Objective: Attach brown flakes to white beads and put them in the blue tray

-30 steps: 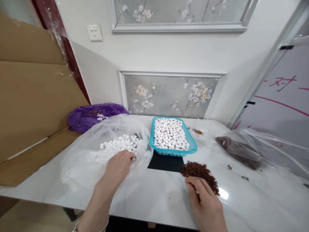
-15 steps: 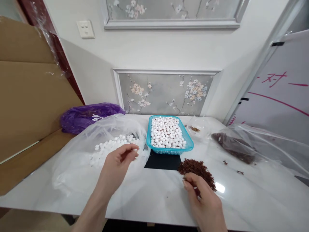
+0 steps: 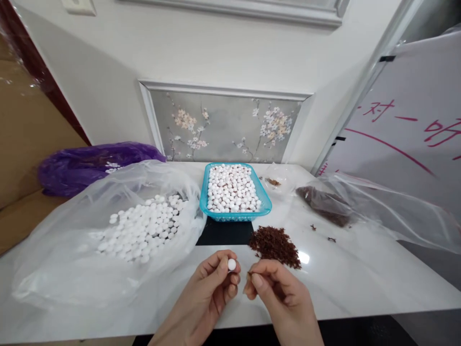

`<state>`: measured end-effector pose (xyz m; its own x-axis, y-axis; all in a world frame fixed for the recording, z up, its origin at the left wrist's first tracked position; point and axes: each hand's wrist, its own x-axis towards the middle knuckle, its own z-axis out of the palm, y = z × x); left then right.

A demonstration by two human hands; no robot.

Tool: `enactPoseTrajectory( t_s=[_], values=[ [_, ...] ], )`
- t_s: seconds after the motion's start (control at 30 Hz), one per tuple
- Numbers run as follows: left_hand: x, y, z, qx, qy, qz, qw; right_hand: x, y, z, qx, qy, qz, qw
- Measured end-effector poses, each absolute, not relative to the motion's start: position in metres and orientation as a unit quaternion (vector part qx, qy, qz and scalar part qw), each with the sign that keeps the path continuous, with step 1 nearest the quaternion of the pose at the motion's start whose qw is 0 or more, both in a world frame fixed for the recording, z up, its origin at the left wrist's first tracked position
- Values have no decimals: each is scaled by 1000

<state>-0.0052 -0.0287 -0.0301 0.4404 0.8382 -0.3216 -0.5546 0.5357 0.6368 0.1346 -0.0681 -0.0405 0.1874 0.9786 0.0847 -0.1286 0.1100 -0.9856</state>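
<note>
My left hand (image 3: 207, 293) pinches a small white ball (image 3: 231, 265) between thumb and fingers, above the front of the table. Just to its right, my right hand (image 3: 283, 293) is closed in a pinch on a tiny brown piece (image 3: 249, 273), of which only a bit shows at the fingertips. The ball and the piece are apart. Behind my right hand lies a heap of reddish-brown dried pieces (image 3: 274, 245). Several more white balls (image 3: 144, 228) lie on a clear plastic bag (image 3: 65, 274) at the left.
A blue basket (image 3: 267, 204) full of white balls with brown bits stands at the back on a black sheet (image 3: 223, 234). A purple bag (image 3: 72, 166) lies at the back left. On the right are a bag of brown material (image 3: 324, 204) and two loose brown pieces (image 3: 331, 239).
My left hand has moved right from the bag and now shows a white ball. The right hand has drawn left from the heap toward it. The view has shifted.
</note>
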Motion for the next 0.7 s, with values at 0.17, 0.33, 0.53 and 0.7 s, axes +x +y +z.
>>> enactPoseTrajectory(
  t_s=[0.17,0.33,0.53,0.7],
  values=[
    [-3,-31,-33,245,297,426,818,123,-68,-37,-472,-465,448,600],
    [-2,-32,-36,265,300,431,809,117,-65,-39,-434,-512,405,621],
    [-1,-34,-41,290,304,446,790,117,-65,-41,-448,-562,329,613],
    [-2,-36,-40,310,309,445,781,118,-65,-43,-452,-580,303,607]
  ],
)
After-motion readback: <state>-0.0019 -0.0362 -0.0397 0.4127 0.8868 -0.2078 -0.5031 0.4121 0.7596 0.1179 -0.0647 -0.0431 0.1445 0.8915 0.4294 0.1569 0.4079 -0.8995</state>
